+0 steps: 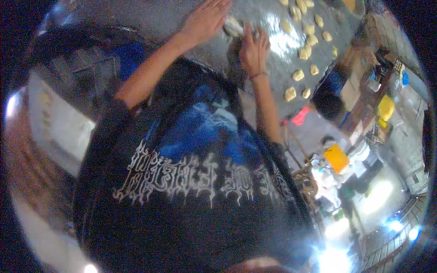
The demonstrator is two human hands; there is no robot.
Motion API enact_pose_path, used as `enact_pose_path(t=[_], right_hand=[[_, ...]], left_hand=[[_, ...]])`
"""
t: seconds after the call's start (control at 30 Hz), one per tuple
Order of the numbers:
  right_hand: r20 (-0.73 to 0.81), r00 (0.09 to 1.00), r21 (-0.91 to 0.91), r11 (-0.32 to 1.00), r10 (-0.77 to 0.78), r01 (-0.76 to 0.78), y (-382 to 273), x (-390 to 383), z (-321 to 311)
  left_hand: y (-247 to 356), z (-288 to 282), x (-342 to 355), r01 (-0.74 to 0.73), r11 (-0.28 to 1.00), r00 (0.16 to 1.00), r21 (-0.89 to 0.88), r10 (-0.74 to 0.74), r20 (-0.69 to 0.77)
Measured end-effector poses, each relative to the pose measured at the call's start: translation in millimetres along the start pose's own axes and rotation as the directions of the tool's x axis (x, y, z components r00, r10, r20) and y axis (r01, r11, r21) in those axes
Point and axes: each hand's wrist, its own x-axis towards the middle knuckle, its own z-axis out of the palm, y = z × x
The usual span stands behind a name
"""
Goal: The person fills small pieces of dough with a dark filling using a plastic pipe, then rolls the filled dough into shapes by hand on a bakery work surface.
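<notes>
A pale, elongated piece of dough (233,28) lies on the dark, shiny worktable (159,16), between my two hands. My left hand (207,20) reaches over the table just left of the dough, its fingers stretched out flat and close together. On the other side my right hand (255,52) rests palm down with fingers spread, its fingertips by the dough's right end. Whether either hand presses on the dough is hard to tell through the blur. Several small cut dough pieces (305,52) are scattered across the right part of the table.
The table's curved near edge runs in front of my dark printed shirt (205,182). Off to the right are a yellow container (337,158), another yellow object (386,108) and cluttered shelving. A pale slab (63,123) stands at the left beside dark slatted shapes.
</notes>
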Motion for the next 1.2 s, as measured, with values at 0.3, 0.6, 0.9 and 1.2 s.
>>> enact_pose_path(t=[0.3, 0.6, 0.9, 1.2], right_hand=[[-0.121, 0.949, 0.022, 0.956, 0.292, -0.292, 5.6, 7.5, 8.8], [-0.048, 0.904, -0.182, 0.886, 0.424, -0.425, 56.7, 54.0, 9.0], [-0.301, 0.833, -0.098, 0.853, 0.465, -0.512, 72.3, 122.9, -1.9], [-0.374, 0.924, 0.256, 0.948, -0.084, 0.190, -3.4, -9.5, 40.5]], left_hand=[[3.8, 20.3, 23.2, -0.018, 0.999, 0.999, -0.045, 0.020, 0.042], [-14.4, 46.3, 80.2, -0.012, 0.995, 0.999, 0.101, 0.007, 0.050], [-43.9, 51.8, 148.4, 0.242, 0.934, 0.933, 0.263, -0.150, -0.328], [-37.3, 40.0, -9.4, -0.312, 0.893, 0.950, -0.325, 0.305, -0.072]])
